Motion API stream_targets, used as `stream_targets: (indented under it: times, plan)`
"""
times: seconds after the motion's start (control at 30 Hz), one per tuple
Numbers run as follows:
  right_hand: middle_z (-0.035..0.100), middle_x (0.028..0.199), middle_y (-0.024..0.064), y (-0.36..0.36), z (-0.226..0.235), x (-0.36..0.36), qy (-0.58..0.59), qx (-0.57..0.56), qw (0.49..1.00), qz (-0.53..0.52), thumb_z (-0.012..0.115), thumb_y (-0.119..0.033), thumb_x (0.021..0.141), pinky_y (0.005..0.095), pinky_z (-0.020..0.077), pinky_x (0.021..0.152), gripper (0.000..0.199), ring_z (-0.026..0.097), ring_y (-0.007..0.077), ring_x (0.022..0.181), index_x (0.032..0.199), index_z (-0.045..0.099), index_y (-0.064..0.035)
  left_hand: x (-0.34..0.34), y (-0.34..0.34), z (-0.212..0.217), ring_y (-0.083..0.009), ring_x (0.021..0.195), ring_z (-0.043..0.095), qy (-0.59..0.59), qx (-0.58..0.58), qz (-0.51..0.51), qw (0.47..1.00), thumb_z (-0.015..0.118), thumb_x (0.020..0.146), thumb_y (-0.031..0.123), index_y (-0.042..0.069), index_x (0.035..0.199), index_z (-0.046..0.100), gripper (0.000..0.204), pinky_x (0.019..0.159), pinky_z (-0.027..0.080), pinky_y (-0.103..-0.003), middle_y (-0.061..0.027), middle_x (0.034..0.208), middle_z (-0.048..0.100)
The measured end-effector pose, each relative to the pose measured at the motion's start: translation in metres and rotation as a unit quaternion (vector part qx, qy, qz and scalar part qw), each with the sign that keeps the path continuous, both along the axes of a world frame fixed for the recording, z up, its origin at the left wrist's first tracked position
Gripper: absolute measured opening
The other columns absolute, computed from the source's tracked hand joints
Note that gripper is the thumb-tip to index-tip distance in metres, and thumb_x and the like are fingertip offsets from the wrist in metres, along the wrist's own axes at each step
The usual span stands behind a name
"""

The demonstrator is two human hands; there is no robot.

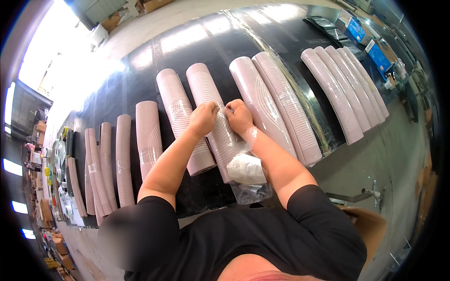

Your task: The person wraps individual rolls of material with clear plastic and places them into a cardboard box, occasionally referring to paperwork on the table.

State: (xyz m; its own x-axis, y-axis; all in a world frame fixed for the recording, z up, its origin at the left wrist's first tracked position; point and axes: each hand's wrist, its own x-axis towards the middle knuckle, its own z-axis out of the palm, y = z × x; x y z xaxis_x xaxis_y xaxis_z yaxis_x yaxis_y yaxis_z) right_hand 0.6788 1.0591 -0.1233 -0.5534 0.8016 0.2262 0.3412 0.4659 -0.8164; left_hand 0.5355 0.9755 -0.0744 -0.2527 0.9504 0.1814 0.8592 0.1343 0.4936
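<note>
A pinkish rolled mat with pale curved ribs [202, 79] lies lengthwise before me on the black table. Clear plastic film [253, 193] covers its lower part and hangs loose at the near end, where a white paper piece [245, 168] shows. My left hand [204, 119] is closed, its fingers pinching the film over the middle of the roll. Close beside it, my right hand [239, 116] is also closed on the film. Some film crosses my right wrist. Another wrapped roll [180, 112] lies just left; a pair with a smooth-faced roll [255, 93] lies right.
Several more rolls [333, 89] lie side by side at the right, and others [123, 159] at the left. Blue-and-white boxes [378, 55] and black packets [326, 27] sit at the far right of the black table [187, 44]. A cardboard box [368, 225] stands near my right side.
</note>
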Motion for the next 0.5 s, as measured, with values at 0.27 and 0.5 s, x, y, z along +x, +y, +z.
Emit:
stream_targets:
  times: [0.27,0.5]
  plan:
    - [0.063,0.099,0.0166,0.0,0.014,-0.01,0.089,0.079,0.987,0.109,0.063,-0.023,0.088,0.0403,0.0491,0.083,0.021,0.062,0.0345,0.093,0.098,0.065,-0.0043,-0.006,-0.015,0.006,-0.0413,0.09,0.062,-0.102,0.028,0.042,0.993,0.056,0.094,0.021,0.001,0.094,0.064,0.022,0.08,0.048,-0.046,-0.0231,0.093,0.066]
    - [0.066,0.099,0.0173,-0.009,0.007,-0.026,0.057,0.056,0.997,0.005,0.058,-0.02,0.086,0.043,0.0489,0.082,0.02,0.062,0.0365,0.092,0.097,0.064,-0.0038,-0.007,-0.026,0.008,-0.0309,0.084,0.065,-0.168,0.001,0.081,0.982,0.064,0.086,0.019,0.002,0.11,0.062,0.03,0.076,0.05,-0.041,-0.0196,0.085,0.066]
